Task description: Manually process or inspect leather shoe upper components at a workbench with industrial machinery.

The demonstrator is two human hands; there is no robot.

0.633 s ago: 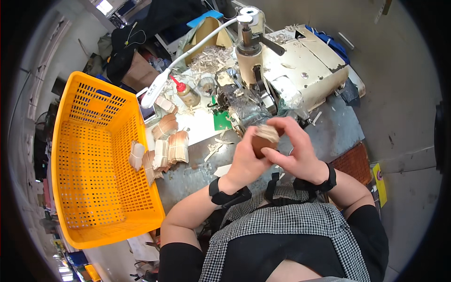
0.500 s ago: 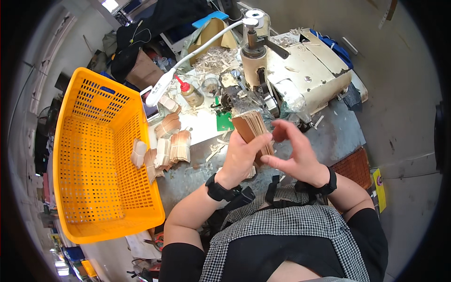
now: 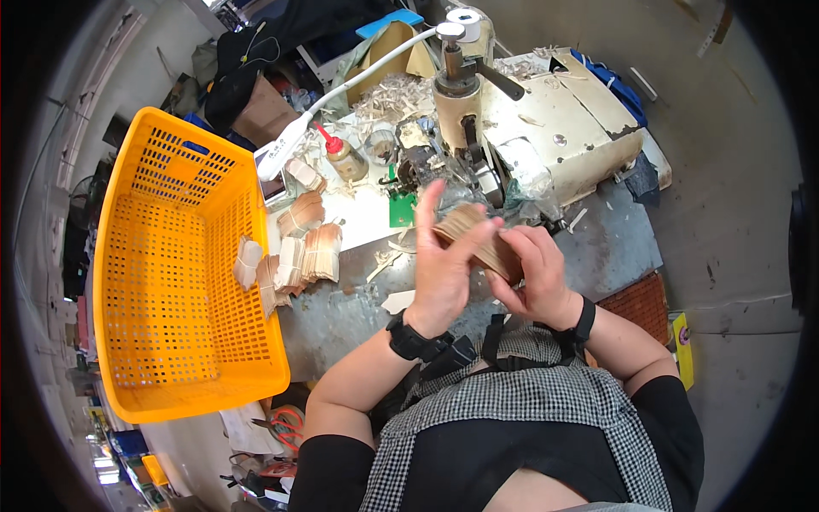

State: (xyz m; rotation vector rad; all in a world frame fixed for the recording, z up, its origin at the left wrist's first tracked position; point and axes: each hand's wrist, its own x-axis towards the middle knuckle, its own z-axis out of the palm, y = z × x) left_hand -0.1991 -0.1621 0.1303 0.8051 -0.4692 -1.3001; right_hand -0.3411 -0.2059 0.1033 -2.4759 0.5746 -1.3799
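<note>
A thick stack of thin, flat brown pieces (image 3: pixel 490 245) is tilted between my hands above the metal worktop. My right hand (image 3: pixel 543 277) grips its right end, thumb below and fingers above. My left hand (image 3: pixel 444 275) is at the other end, fingers stretched upward and apart, its thumb lying across the stack's edge. Whether the left palm presses on the stack is hard to see. To the left, several tied bundles of similar pale pieces (image 3: pixel 322 253) lie beside the yellow basket. A loose pale piece (image 3: pixel 397 302) rests on the worktop near my left wrist.
The yellow plastic basket (image 3: pixel 277 341) stands at left. A cream machine (image 3: pixel 567 128) with a post and lever is ahead, scraps (image 3: pixel 392 98) heaped behind. Nearby are a red-capped bottle (image 3: pixel 345 159), a white lamp arm (image 3: pixel 363 77) and a green plate (image 3: pixel 403 211).
My right hand has closed on the stack's right end, and my left fingers have loosened and stretched out. The stack has turned flatter and shifted slightly right.
</note>
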